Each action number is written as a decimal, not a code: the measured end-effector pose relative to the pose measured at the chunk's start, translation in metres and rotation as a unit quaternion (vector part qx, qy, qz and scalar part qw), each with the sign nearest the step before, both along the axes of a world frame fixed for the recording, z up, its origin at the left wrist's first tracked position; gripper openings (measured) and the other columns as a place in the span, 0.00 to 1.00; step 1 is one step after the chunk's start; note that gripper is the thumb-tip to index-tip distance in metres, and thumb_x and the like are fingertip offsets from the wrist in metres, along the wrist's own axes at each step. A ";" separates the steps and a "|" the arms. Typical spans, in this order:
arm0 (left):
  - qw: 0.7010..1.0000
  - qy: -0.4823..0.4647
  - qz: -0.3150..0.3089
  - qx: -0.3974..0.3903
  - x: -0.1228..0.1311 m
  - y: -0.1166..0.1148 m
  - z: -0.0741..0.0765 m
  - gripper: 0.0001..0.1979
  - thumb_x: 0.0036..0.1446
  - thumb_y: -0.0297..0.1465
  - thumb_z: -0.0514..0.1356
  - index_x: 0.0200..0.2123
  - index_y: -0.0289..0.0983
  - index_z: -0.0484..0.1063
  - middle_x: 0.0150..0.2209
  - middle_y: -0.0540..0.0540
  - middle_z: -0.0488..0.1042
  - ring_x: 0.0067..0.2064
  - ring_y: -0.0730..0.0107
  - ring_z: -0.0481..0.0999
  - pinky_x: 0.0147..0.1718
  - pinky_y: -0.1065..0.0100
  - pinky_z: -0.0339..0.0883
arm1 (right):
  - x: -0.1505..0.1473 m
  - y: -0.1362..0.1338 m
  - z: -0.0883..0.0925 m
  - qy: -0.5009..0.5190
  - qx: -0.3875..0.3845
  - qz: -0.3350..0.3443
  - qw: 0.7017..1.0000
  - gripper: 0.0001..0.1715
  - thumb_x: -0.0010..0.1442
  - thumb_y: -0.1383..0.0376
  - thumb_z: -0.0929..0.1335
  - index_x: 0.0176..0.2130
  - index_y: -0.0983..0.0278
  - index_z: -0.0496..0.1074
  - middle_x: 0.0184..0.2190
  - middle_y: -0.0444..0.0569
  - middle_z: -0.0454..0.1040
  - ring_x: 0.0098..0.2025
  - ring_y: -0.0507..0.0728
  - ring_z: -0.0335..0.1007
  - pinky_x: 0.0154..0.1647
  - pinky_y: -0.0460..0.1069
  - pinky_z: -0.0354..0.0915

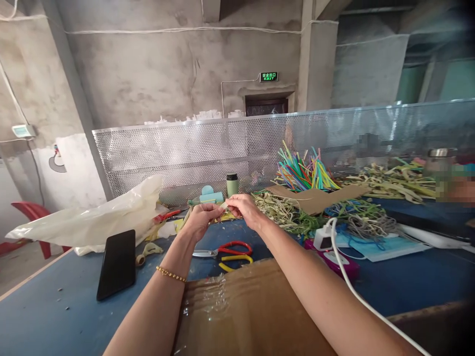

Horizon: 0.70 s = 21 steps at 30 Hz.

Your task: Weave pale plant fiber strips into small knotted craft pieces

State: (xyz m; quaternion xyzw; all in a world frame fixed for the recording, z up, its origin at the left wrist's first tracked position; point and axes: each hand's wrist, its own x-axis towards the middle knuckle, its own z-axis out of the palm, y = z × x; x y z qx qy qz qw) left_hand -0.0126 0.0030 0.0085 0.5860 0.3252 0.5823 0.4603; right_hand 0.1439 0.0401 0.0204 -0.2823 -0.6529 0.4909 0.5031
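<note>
My left hand (200, 220), with a gold beaded bracelet at the wrist, is pinched closed over the table. Close beside it, my right hand (246, 208) is closed in a pinch too. Between their fingertips runs a short pale strip (224, 205), gripped from both sides; fingers hide most of it and its material is hard to make out. Below the hands lie red-handled scissors (234, 246) and a tool with yellow handles (236, 261). A cardboard box (241, 311) sits under my forearms.
A black phone (117, 266) rests at left near a plastic bag (100, 217). Behind stand a green bottle (232, 185) and a perforated metal screen (185, 158). At right are colourful stems (304, 168), pale dried strips (278, 210), a white charger (323, 238) with cable and a blue mask (389, 247).
</note>
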 end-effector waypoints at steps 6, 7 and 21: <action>0.997 -0.017 -0.072 0.020 0.000 -0.002 0.000 0.09 0.45 0.31 0.71 0.21 0.33 0.76 0.23 0.45 0.73 0.28 0.71 0.70 0.32 0.70 0.62 | -0.004 0.000 -0.005 0.055 -0.064 0.054 0.995 0.13 0.47 0.60 0.70 0.22 0.64 0.63 0.17 0.40 0.62 0.16 0.45 0.51 0.16 0.44 0.47; 0.998 0.002 -0.069 0.013 0.000 -0.003 0.000 0.09 0.46 0.31 0.71 0.22 0.33 0.76 0.23 0.45 0.74 0.27 0.71 0.70 0.31 0.69 0.62 | -0.002 0.000 -0.005 0.060 -0.062 0.042 0.995 0.13 0.47 0.61 0.70 0.22 0.64 0.63 0.17 0.39 0.61 0.16 0.45 0.50 0.15 0.43 0.46; 0.991 0.073 0.028 0.106 0.007 -0.007 0.001 0.13 0.52 0.35 0.65 0.20 0.35 0.72 0.20 0.49 0.68 0.25 0.74 0.63 0.27 0.73 0.56 | 0.018 0.010 -0.002 0.088 -0.048 -0.060 0.993 0.14 0.49 0.65 0.70 0.21 0.64 0.60 0.16 0.37 0.57 0.15 0.44 0.48 0.14 0.42 0.43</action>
